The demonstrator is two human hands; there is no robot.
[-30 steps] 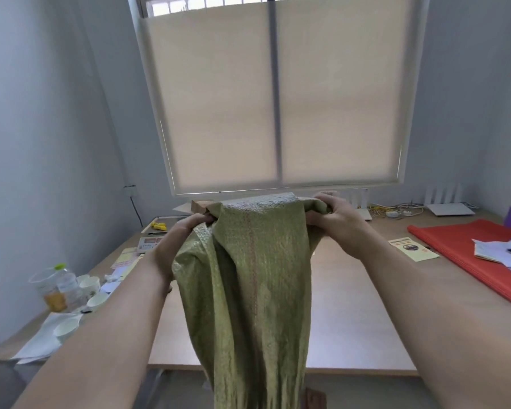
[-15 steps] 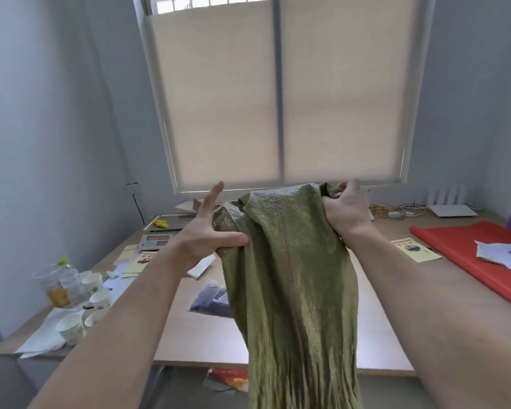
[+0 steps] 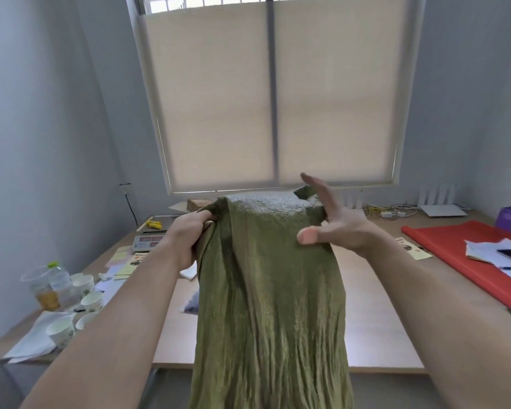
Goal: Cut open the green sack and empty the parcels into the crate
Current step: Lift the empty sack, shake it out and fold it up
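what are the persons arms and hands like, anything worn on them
Both arms are bare: the left forearm and right forearm show no sleeve as far up as the frame reaches. The left hand and right hand wear no gloves. No watch, bracelet or ring shows on either wrist or on the fingers in view.

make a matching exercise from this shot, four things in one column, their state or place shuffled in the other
1 left hand
2 right hand
3 green sack
4 red sheet

a fingers spread open
b hangs down before the table
c grips the sack's top corner
d lies on the table's right side

Pairs: 1-c, 2-a, 3-b, 4-d
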